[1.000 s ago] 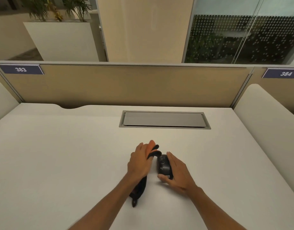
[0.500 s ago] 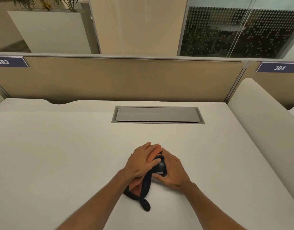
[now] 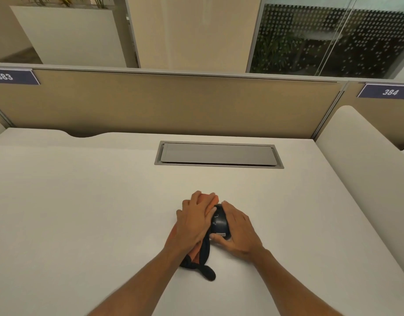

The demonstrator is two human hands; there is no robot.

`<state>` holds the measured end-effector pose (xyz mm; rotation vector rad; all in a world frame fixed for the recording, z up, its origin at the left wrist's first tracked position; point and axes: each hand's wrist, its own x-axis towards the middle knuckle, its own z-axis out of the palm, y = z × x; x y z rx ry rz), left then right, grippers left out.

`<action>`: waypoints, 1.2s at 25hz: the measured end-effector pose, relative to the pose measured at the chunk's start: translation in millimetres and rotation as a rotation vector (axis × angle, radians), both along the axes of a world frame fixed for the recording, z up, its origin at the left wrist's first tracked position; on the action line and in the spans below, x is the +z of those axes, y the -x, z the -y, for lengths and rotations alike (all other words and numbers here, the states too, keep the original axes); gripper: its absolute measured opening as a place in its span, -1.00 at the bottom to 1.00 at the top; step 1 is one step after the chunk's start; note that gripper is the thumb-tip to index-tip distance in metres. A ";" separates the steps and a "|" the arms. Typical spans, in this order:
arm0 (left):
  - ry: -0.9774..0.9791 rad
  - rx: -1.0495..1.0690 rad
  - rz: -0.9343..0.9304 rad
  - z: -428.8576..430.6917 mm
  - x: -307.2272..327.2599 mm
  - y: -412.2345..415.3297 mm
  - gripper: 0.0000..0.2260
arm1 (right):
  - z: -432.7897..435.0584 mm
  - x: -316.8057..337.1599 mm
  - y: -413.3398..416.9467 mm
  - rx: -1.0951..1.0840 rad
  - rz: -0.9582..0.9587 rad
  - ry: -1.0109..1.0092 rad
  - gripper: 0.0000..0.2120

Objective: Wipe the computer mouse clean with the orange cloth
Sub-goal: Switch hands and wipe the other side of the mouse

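A dark computer mouse (image 3: 220, 222) lies on the white desk (image 3: 82, 213), near the front middle. My right hand (image 3: 238, 231) grips it from the right side, thumb at its near end. My left hand (image 3: 194, 221) presses the orange cloth (image 3: 213, 198) with a dark edge against the mouse's left side. The cloth's dark tail (image 3: 205, 270) trails on the desk under my left wrist. Most of the cloth is hidden beneath my left hand.
A grey cable hatch (image 3: 219, 154) is set in the desk behind the hands. A tan partition (image 3: 173, 103) with labels 383 and 384 closes the back. A white side divider (image 3: 360, 160) rises at the right edge.
My left hand closed in with the cloth from beside the mouse onto it, then slid back toward its left side, uncovering the mouse's top. The right hand keeps holding the mouse.
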<state>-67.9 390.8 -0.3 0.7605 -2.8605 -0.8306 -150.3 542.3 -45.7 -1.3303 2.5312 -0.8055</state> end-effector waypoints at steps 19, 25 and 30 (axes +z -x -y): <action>0.227 0.001 0.139 0.3 3.4 17.0 -0.68 | -0.5 -1.6 -0.8 0.008 -0.047 -0.013 -0.08; 0.212 -0.012 0.054 8.2 10.7 12.8 -0.67 | 1.5 0.5 -0.1 0.008 -0.041 0.000 -0.15; 0.021 -0.126 0.133 1.3 6.0 3.3 -0.58 | 1.7 -2.1 -0.8 0.005 0.002 0.011 -0.14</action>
